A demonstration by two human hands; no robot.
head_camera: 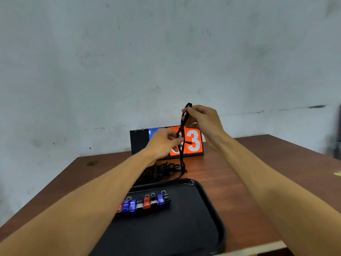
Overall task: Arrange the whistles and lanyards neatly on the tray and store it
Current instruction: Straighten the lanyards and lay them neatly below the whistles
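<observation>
A black tray (208,207) lies on the table in front of me. Several blue, red, black and white whistles (145,202) stand in a row along its far side. Behind the tray sits a tangled pile of black lanyards (158,172). One black lanyard (182,145) hangs stretched above the pile. My right hand (201,119) pinches its top loop, raised high. Lower down, my left hand (164,143) pinches the same lanyard at its middle. Its loose end trails to the tray's far rim.
A flip scoreboard (193,141) with orange cards showing a 3 stands at the back of the brown wooden table (249,172), against a grey wall. A dark object sits at the far right edge of view.
</observation>
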